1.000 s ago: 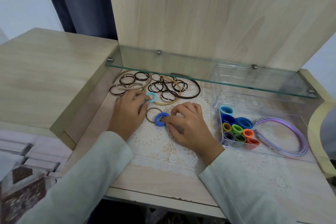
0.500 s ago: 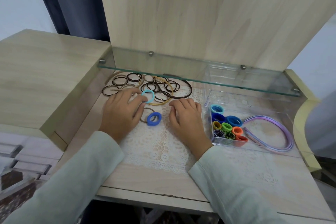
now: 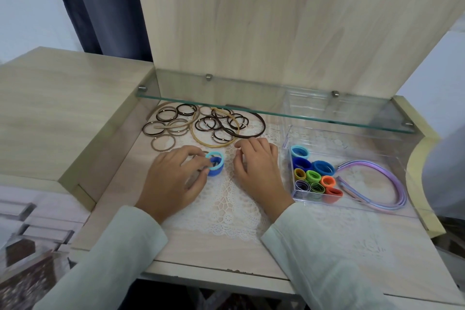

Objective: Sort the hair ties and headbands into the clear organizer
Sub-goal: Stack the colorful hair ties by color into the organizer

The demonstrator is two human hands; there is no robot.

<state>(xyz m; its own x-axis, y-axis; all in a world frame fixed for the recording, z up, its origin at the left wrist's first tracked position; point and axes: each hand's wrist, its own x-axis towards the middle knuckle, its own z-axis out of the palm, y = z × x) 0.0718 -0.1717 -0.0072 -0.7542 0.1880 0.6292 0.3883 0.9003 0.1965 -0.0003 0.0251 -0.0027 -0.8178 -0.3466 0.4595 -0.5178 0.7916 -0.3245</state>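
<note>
- desk [image 3: 226,254]: light wood, with an upright wood back panel [image 3: 289,20] behind it.
- glass shelf [image 3: 251,106]: runs across the back, over the far part of the work area.
- lace mat [image 3: 226,204]: white, flat on the desk, under both hands.
- organizer [image 3: 377,141]: clear plastic, right of the mat, partly under the shelf.
- purple headbands [image 3: 392,184]: several nested in the organizer's right part, open ends toward the ties.
- loose pile [image 3: 181,121]: thin brown and tan ties on the desk at the back left, overlapping, partly under the shelf.
- brown headband [image 3: 261,123] and tan headband [image 3: 214,145]: lie in the right side of the pile, crossing each other.
- left hand [image 3: 173,176]: on the mat, fingertips pinching the teal tie.
- right hand [image 3: 259,166]: palm down on the mat between the left hand and the organizer, fingers loosely curled, holding nothing.
- coloured ties [image 3: 313,176]: blue, yellow, green, orange and purple, packed on edge in the organizer's front-left compartment.
- teal tie [image 3: 214,153]: standing on edge at the left fingertips, touching the blue tie, outside the organizer.
- blue tie [image 3: 217,171]: on the mat just under the teal tie, between the two hands.
</note>
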